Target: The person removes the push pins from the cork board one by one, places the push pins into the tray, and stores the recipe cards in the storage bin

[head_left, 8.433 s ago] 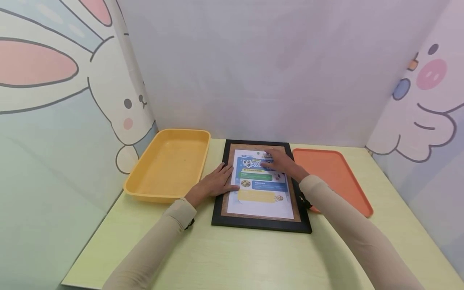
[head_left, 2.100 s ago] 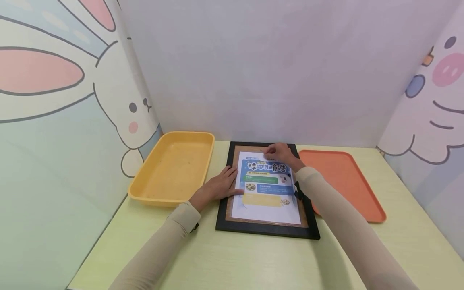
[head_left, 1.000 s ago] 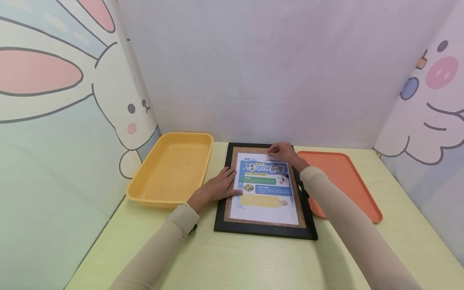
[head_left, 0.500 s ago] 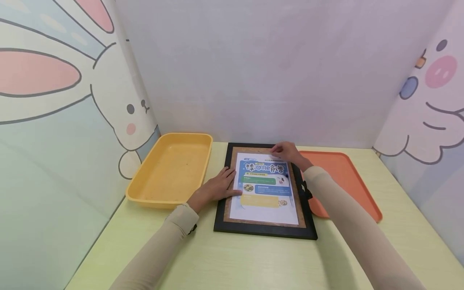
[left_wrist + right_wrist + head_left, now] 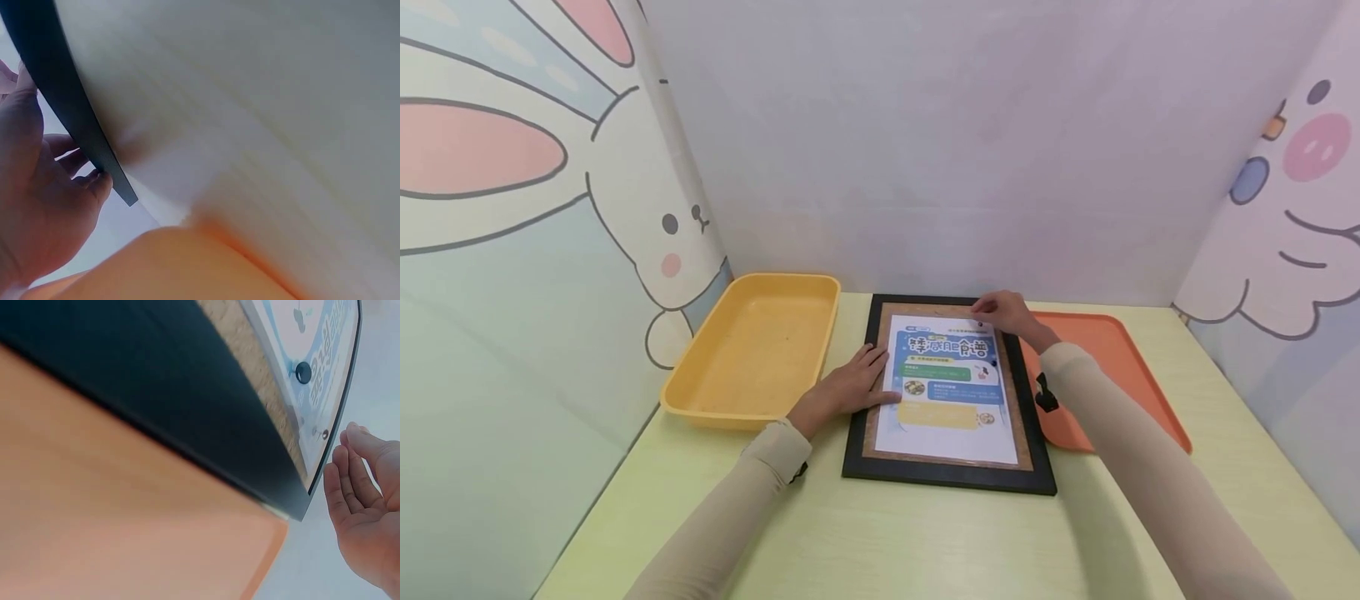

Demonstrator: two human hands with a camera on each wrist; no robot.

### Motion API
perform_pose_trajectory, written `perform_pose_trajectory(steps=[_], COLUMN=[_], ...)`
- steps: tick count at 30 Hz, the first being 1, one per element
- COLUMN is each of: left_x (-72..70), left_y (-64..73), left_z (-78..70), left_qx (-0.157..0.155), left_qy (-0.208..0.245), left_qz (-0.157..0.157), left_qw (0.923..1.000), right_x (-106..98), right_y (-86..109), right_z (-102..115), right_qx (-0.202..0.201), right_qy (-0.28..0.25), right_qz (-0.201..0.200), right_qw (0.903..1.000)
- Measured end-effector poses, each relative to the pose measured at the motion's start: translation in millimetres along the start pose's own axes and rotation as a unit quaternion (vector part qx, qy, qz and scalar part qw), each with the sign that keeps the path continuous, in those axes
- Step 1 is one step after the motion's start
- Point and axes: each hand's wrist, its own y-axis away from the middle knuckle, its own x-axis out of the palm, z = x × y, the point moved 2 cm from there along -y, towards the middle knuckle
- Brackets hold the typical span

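Note:
A printed sheet with blue, green and yellow panels and large Chinese characters lies on a black-framed corkboard. My left hand rests with spread fingers across the board's left edge, thumb and fingertips on the sheet's side. In the left wrist view its fingers reach over the black frame. My right hand is at the top right corner, fingers loosely bent, nothing visible between them. Beside its fingertips a small dark pushpin stands in the sheet's corner. Another black pushpin stands at the sheet's right side.
To the left of the board is a deep yellow tray. An orange tray lies on the right, close to the frame and partly under my right forearm. Behind the pale table rises a light curtain wall.
My right hand has shifted rightward from the sheet's top edge to the board's corner, and the pushpin there has come into sight. My left hand has stayed in place.

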Motion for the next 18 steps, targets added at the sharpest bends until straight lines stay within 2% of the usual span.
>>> perform_pose_trajectory(steps=[18], left_x=[0.4], left_y=[-1.3], left_z=[1.7], left_qx=[-0.003], left_qy=[-0.007], left_qz=[0.008], left_qw=[0.9999], right_x=[-14.7], right_y=[13.3], right_z=[-19.2], right_qx=[0.007], right_qy=[0.015], right_qz=[-0.009], right_qw=[0.9998])
